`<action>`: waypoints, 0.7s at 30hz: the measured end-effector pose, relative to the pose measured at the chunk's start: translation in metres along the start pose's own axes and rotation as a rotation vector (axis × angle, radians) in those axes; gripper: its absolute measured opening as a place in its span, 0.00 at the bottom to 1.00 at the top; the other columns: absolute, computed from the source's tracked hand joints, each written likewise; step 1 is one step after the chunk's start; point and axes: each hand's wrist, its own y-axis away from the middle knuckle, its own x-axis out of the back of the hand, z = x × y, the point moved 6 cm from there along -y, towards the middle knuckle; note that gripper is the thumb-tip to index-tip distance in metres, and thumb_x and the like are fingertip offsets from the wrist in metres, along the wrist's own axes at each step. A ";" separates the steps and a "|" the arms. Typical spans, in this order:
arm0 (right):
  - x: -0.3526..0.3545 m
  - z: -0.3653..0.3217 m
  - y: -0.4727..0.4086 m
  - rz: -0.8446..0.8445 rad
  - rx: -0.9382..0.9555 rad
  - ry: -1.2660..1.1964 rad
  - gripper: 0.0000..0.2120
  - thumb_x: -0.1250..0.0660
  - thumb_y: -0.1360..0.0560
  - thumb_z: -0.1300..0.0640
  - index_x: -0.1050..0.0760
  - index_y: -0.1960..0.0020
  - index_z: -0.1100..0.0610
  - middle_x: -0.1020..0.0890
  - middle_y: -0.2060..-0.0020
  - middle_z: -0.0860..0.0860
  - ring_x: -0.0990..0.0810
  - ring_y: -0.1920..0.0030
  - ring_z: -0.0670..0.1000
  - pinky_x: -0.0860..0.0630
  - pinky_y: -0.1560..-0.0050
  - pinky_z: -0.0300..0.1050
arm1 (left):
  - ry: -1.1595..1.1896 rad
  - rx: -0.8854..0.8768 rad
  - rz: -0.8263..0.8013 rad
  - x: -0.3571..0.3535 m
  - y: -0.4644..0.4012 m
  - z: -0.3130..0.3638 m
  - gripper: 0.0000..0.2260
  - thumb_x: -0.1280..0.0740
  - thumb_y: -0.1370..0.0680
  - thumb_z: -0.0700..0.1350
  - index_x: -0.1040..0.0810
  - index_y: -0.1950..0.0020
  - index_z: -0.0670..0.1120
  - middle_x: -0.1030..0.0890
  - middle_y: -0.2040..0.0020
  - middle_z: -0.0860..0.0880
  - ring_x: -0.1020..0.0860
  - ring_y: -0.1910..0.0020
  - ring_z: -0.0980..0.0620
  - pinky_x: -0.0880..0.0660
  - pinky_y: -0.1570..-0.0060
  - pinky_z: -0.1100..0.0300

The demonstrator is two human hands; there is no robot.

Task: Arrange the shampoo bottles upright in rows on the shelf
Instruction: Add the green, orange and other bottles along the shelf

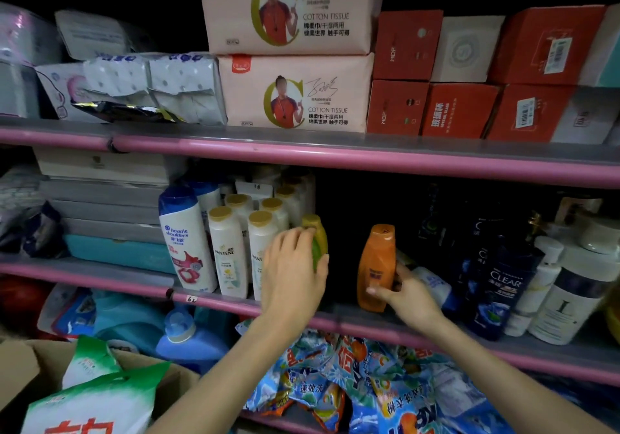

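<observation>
On the middle pink-edged shelf, my left hand grips a yellow-green shampoo bottle, upright beside several white gold-capped Pantene bottles. A white and blue Head & Shoulders bottle stands to their left. My right hand holds an orange shampoo bottle near its base, upright at the shelf's front. Dark blue Clear bottles stand to the right, and a small white bottle lies behind my right hand.
White bottles fill the shelf's right end. Grey and teal boxes are stacked at its left. Tissue packs and red boxes sit on the upper shelf. Detergent bags and a blue jug lie below.
</observation>
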 end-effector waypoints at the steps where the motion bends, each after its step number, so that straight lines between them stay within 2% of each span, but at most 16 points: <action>1: -0.005 -0.002 -0.007 0.010 0.000 -0.039 0.18 0.26 0.29 0.55 0.29 0.43 0.51 0.19 0.51 0.50 0.21 0.52 0.47 0.27 0.56 0.36 | 0.003 0.014 0.008 -0.003 0.000 -0.003 0.20 0.35 0.22 0.51 0.30 0.31 0.47 0.27 0.35 0.50 0.32 0.34 0.51 0.38 0.33 0.57; 3: -0.016 -0.002 -0.023 0.020 -0.017 -0.094 0.18 0.25 0.30 0.57 0.28 0.44 0.52 0.18 0.51 0.51 0.20 0.52 0.48 0.24 0.54 0.39 | 0.069 0.075 0.023 -0.007 -0.002 -0.009 0.22 0.34 0.23 0.50 0.33 0.31 0.46 0.28 0.35 0.49 0.31 0.35 0.50 0.35 0.35 0.57; 5: -0.029 0.001 -0.038 0.011 -0.040 -0.113 0.19 0.25 0.31 0.60 0.27 0.44 0.53 0.18 0.50 0.52 0.19 0.50 0.51 0.22 0.47 0.47 | 0.169 0.150 0.041 -0.013 -0.003 -0.013 0.24 0.33 0.23 0.50 0.35 0.30 0.45 0.30 0.35 0.48 0.30 0.37 0.50 0.31 0.38 0.57; 7: -0.045 0.005 -0.049 -0.001 -0.064 -0.134 0.21 0.24 0.33 0.60 0.27 0.44 0.53 0.18 0.50 0.51 0.19 0.49 0.51 0.23 0.44 0.50 | 0.229 0.197 0.062 -0.020 0.001 -0.013 0.28 0.31 0.24 0.49 0.38 0.29 0.44 0.31 0.34 0.47 0.31 0.35 0.49 0.32 0.36 0.56; 9: -0.059 0.009 -0.057 -0.008 -0.070 -0.161 0.20 0.24 0.32 0.60 0.26 0.44 0.52 0.17 0.51 0.49 0.19 0.51 0.47 0.22 0.47 0.45 | 0.257 0.239 0.079 -0.027 0.007 -0.015 0.31 0.31 0.25 0.49 0.40 0.27 0.43 0.33 0.33 0.46 0.33 0.33 0.49 0.32 0.34 0.56; 11: -0.070 0.011 -0.064 -0.011 -0.057 -0.171 0.16 0.25 0.31 0.59 0.25 0.46 0.51 0.17 0.52 0.47 0.21 0.53 0.42 0.26 0.54 0.36 | 0.240 0.263 0.089 -0.034 0.013 -0.018 0.32 0.31 0.25 0.49 0.42 0.26 0.43 0.33 0.32 0.46 0.33 0.33 0.49 0.32 0.34 0.56; 13: -0.079 0.011 -0.070 -0.012 -0.043 -0.189 0.13 0.26 0.30 0.59 0.24 0.47 0.52 0.17 0.53 0.46 0.21 0.53 0.42 0.28 0.57 0.32 | 0.196 0.245 0.104 -0.038 0.017 -0.018 0.32 0.30 0.25 0.48 0.42 0.26 0.42 0.34 0.32 0.45 0.32 0.33 0.47 0.31 0.34 0.55; 18: -0.093 0.011 -0.079 0.033 -0.027 -0.176 0.14 0.29 0.29 0.63 0.27 0.47 0.51 0.19 0.53 0.47 0.20 0.51 0.48 0.24 0.47 0.44 | 0.165 0.233 0.108 -0.044 0.019 -0.021 0.34 0.29 0.26 0.48 0.43 0.26 0.43 0.35 0.32 0.43 0.30 0.35 0.45 0.27 0.38 0.51; 21: -0.098 0.013 -0.082 0.047 -0.041 -0.282 0.13 0.31 0.28 0.66 0.25 0.52 0.49 0.17 0.54 0.51 0.19 0.51 0.51 0.23 0.47 0.45 | 0.150 0.220 0.122 -0.045 0.017 -0.020 0.36 0.27 0.28 0.49 0.41 0.26 0.42 0.32 0.34 0.42 0.27 0.37 0.44 0.25 0.41 0.51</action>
